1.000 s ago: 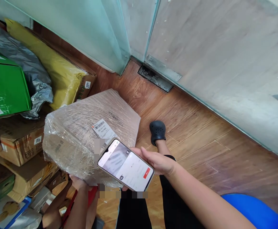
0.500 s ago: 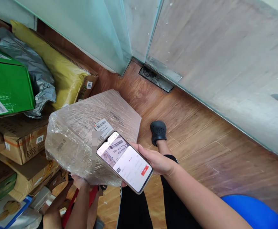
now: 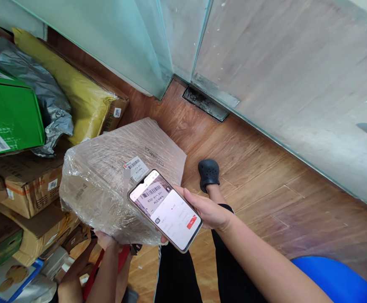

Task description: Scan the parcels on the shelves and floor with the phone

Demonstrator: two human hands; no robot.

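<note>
My right hand (image 3: 207, 208) is closed around a smartphone (image 3: 170, 223), thumb along the near right edge and a fingertip showing at the left edge. The lit screen shows a barcode label at the top and a red button near the bottom. Below the phone stands a large carton (image 3: 107, 176) wrapped in clear film. A white barcode label (image 3: 135, 166) on its top lies just past the phone's upper end and is partly covered by it. Another person's hand (image 3: 104, 240) touches the carton's lower left edge. My left hand is out of the picture.
Stacked parcels fill the left side, among them a green box (image 3: 9, 109), a yellow package (image 3: 66, 80) and brown cartons (image 3: 35, 185). Glass panels (image 3: 123, 42) stand ahead. My foot in a black clog (image 3: 208, 172) is right of the carton; a blue round object (image 3: 334, 280) sits lower right.
The phone has shifted very slightly up and right in my right hand, and the label picture on its screen has moved. The wrapped carton and the other person's hand stay put.
</note>
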